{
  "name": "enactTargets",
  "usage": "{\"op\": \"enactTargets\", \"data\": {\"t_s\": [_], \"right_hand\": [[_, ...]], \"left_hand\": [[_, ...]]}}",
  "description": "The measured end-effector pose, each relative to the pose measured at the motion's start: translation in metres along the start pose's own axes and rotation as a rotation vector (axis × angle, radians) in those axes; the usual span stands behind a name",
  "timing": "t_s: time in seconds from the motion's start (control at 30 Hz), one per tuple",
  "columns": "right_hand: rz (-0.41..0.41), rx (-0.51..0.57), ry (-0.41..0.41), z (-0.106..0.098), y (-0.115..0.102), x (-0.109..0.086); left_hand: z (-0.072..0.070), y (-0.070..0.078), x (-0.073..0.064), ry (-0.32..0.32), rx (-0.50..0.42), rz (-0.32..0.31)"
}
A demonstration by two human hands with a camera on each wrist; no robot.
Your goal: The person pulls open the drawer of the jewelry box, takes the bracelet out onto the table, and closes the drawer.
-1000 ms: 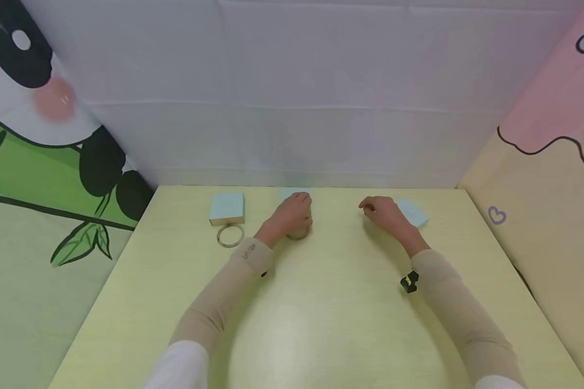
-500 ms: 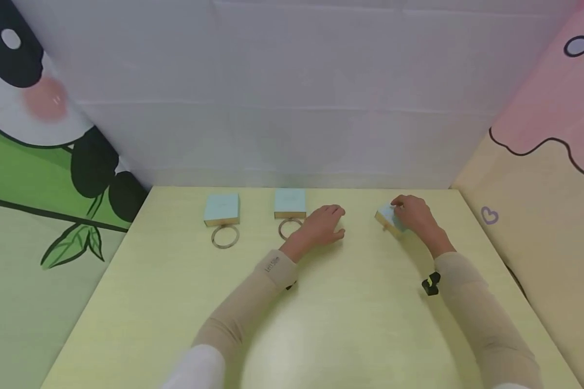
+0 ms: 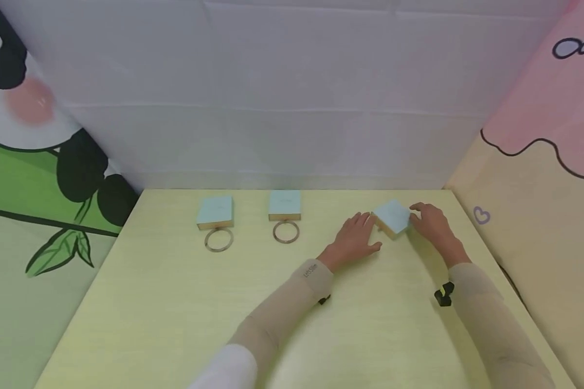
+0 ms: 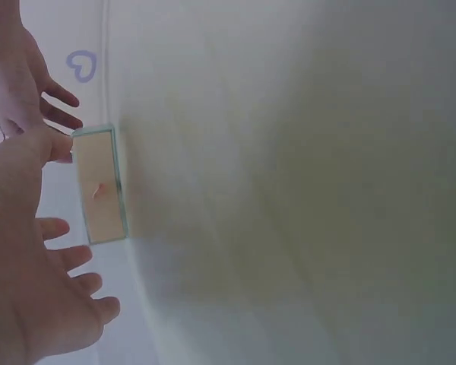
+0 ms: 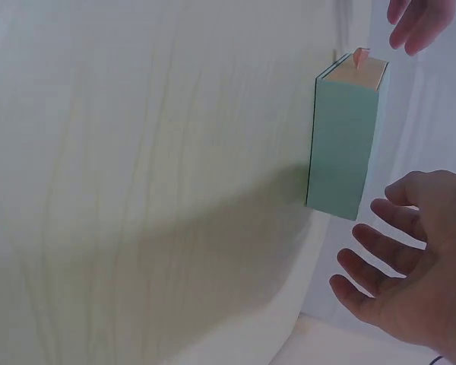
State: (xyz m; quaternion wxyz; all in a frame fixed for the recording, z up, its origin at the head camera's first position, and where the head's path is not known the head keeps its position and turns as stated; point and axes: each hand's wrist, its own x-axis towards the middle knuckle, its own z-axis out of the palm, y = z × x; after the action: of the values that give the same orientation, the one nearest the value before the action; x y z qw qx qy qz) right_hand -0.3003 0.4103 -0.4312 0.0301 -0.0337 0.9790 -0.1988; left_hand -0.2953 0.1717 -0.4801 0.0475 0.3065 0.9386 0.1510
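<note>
A small light-blue drawer box (image 3: 392,215) lies at an angle at the back right of the table in the head view. Its tan front face, with a short pink ribbon tab (image 4: 99,190), shows in the left wrist view. My left hand (image 3: 352,241) is spread at the box's left side, fingertips close to its corner. On the other side, my right hand (image 3: 432,222) has its thumb and fingers parted beside the box's right edge. The right wrist view shows a gap between the green-blue box side (image 5: 342,148) and my right fingers (image 5: 376,251).
Two similar light-blue boxes, one at the left (image 3: 216,210) and one in the middle (image 3: 284,203), stand along the table's back. A ring-shaped bangle lies before each, the left bangle (image 3: 206,242) and the middle bangle (image 3: 274,233). A white cloth wall (image 3: 292,140) rises behind.
My left hand has moved right from the middle box and bangle to the right-hand box, opening out. My right hand has reached that box, shifted it slightly, and now sits at its right side.
</note>
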Motion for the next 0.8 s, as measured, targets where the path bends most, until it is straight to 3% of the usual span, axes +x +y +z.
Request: {"op": "enactTargets", "data": {"t_s": [0.27, 0.43, 0.63, 0.8], "right_hand": [[0.082, 0.051, -0.061, 0.005, 0.02, -0.01], [0.081, 0.078, -0.042, 0.01, 0.024, -0.012], [0.07, 0.086, -0.048, 0.014, 0.025, -0.011], [0.068, 0.102, -0.05, 0.015, 0.025, -0.013]], "left_hand": [[0.009, 0.021, 0.018, 0.034, -0.042, -0.073], [0.013, 0.03, 0.025, 0.017, 0.004, -0.053], [0.019, 0.031, 0.028, -0.019, 0.094, 0.001], [0.015, 0.024, 0.03, -0.004, 0.125, -0.016]]}}
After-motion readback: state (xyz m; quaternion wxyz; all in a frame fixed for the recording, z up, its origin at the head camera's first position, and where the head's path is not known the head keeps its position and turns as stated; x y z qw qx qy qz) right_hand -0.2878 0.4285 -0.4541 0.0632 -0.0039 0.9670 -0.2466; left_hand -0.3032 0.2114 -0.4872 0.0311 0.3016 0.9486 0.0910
